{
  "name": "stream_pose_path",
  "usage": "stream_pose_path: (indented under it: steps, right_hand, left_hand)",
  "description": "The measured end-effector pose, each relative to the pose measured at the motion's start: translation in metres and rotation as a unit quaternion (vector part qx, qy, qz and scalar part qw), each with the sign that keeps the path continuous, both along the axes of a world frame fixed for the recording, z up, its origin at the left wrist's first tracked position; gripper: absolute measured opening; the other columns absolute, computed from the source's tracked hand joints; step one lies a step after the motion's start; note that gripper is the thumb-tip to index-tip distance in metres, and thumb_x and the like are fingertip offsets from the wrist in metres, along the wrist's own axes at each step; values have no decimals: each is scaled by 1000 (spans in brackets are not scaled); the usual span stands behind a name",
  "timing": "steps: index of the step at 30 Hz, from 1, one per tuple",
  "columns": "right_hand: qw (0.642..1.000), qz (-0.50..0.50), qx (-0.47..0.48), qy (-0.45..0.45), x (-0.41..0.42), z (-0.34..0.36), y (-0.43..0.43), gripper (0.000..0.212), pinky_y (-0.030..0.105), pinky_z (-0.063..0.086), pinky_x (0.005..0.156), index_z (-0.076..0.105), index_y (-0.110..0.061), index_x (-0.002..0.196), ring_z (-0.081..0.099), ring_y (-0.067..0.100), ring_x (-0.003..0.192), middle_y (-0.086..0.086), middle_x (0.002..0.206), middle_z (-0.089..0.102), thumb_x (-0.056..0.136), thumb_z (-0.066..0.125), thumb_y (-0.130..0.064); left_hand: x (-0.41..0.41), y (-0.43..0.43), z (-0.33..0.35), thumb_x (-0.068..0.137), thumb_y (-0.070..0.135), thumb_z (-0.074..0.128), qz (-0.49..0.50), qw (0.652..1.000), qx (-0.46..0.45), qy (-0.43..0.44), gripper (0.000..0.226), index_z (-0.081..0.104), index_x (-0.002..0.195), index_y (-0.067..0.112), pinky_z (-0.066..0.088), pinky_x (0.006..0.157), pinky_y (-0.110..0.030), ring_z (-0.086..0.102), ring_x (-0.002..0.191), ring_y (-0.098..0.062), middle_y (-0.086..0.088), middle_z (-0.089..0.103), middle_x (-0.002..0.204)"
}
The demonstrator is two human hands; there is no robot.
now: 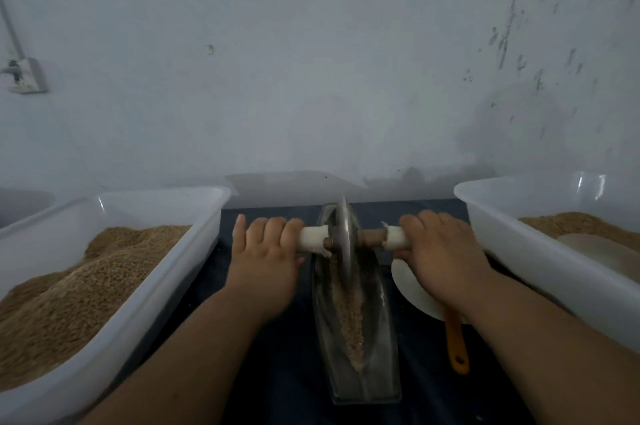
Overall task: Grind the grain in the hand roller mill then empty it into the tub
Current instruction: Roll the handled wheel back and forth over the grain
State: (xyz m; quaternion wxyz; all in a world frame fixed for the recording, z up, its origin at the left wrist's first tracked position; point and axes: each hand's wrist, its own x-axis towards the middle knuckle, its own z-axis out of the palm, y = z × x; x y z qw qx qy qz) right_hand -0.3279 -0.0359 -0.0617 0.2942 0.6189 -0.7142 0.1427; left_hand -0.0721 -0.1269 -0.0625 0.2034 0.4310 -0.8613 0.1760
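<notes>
Head view shows our left hand (265, 260) wrapped tight on the white-wrapped left handle (313, 239) and our right hand (440, 251) clamped likewise on the right handle (394, 238) of the steel disc wheel (343, 237). Its axle runs nine to three. We see the wheel upright in the long boat-shaped metal trough (356, 338), which points twelve to six and holds crushed grain (349, 313). White plastic tubs of grain sit at nine (145, 289) and three (540, 251).
</notes>
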Motion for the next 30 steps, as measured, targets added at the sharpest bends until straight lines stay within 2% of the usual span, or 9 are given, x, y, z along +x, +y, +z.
stream_pose_path:
  steps: [3,6,11,15,17,20,23,27,30]
  right_hand:
    - [993,7,-117,17,-1,-14,-12,38,40,38,67,64,-10,101,49,31,71,11,84,53,76,80,-33]
    - [988,11,-145,41,-1,-15,-14,32,41,37,68,63,-10,101,47,30,72,12,84,52,82,73,-33]
    - [995,-3,100,-26,-2,12,9,36,33,39,69,50,-30,103,52,18,84,-3,97,56,85,61,-60]
    - [932,40,318,-168,2,49,41,32,23,45,66,51,-36,96,57,3,79,-12,90,60,82,66,-61]
    - [905,59,371,-199,4,66,58,31,19,43,64,56,-39,94,60,0,78,-14,87,63,79,67,-65]
    - [887,86,402,-209,7,85,74,33,15,41,63,57,-44,93,58,-8,79,-25,87,63,77,62,-73]
    - [884,103,396,-225,5,87,75,27,18,44,67,51,-52,102,58,-8,81,-26,90,63,82,60,-67]
    - [899,90,355,-241,-4,70,57,25,26,49,78,50,-50,109,59,1,86,-16,97,61,89,63,-54]
    - [950,52,248,-181,-10,39,29,32,32,46,86,51,-47,123,55,10,98,-12,107,55,92,61,-47]
  left_hand:
    - [-3,-8,-12,96,40,50,-17,998,6,53,62,31,151,19,-14,116,-54,17,145,-33,-6,36,148]
    - [1,-10,-15,97,42,47,-20,998,11,51,64,25,154,21,-15,117,-52,12,148,-32,-4,34,151]
    - [7,8,12,96,56,26,-7,1000,14,-13,47,41,133,31,27,107,-42,45,112,-22,4,51,124]
    - [23,30,42,95,62,23,-54,992,83,-77,34,41,108,37,41,82,-35,48,89,-13,10,55,104]
    - [33,41,56,94,65,27,-81,975,183,-98,31,41,98,38,43,74,-32,51,79,-7,12,56,93]
    - [46,50,70,92,64,42,-76,936,330,-92,24,39,106,45,39,62,-21,58,72,-2,12,59,88]
    - [51,49,73,90,55,52,-63,916,389,-73,31,32,112,47,44,62,-21,59,70,-3,11,60,93]
    - [43,32,59,93,50,53,-65,944,323,-28,22,38,107,43,42,70,-23,56,81,-3,12,57,98]
    - [25,15,36,95,49,47,-25,990,141,2,28,45,120,37,32,102,-36,43,114,-17,6,45,120]
